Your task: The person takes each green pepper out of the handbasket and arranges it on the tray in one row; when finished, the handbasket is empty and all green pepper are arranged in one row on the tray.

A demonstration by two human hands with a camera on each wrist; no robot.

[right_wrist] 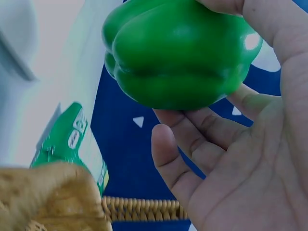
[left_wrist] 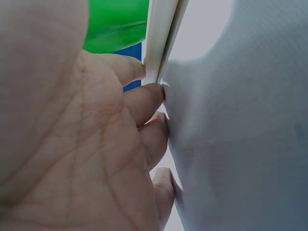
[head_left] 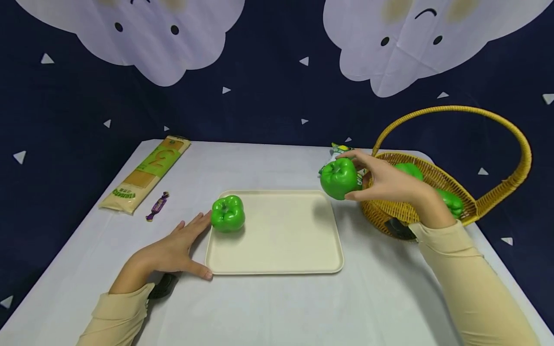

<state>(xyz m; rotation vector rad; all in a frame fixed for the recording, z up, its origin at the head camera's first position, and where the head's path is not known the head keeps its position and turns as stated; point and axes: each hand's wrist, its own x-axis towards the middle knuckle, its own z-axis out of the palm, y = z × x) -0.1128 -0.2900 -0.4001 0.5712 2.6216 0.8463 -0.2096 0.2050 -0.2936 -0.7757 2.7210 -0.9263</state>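
My right hand (head_left: 385, 179) holds a green bell pepper (head_left: 339, 179) between thumb and fingers, raised beyond the right rim of a cream tray (head_left: 281, 235). The right wrist view shows the pepper (right_wrist: 178, 53) gripped from the side. On the tray's left edge sits another green bell pepper (head_left: 228, 214). Fingers spread and straight, my left hand (head_left: 179, 250) rests along the tray's left side, thumb near its front corner. In the left wrist view its fingertips (left_wrist: 153, 92) lie right at the tray's rim (left_wrist: 161, 33).
A wicker basket (head_left: 433, 182) with a tall handle stands at the right, with green peppers (head_left: 450, 202) inside. Behind the right hand is a green-and-white packet (head_left: 339, 150). Far left lie a long yellow-green package (head_left: 147, 173) and a purple wrapped candy (head_left: 157, 206).
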